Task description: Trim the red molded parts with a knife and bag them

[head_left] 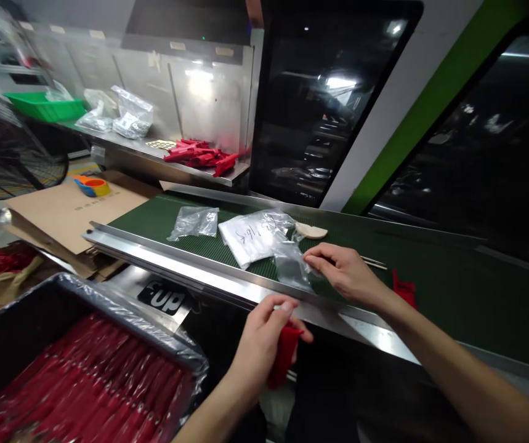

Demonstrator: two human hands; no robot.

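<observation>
In my left hand (264, 332), in front of the conveyor's metal edge, is a red plastic part (285, 355), partly hidden by the fingers. My right hand (342, 271) reaches over the green belt (153, 224), its fingertips pinched on a clear plastic bag (292, 264). Beside that bag lies a stack of white plastic bags (250, 237) with handwriting on it. A pale half-round piece (311, 231) sits just behind them. Another red part (403, 289) rests on the belt beyond my right wrist, near a pair of thin sticks (374, 263).
A lined bin (190, 363) at the lower left holds rows of red parts. Flattened cardboard (61, 209) carries tape rolls (92, 186). Red parts (204, 155) and filled bags (132, 117) lie on the back shelf. A fan (5, 147) stands at the far left.
</observation>
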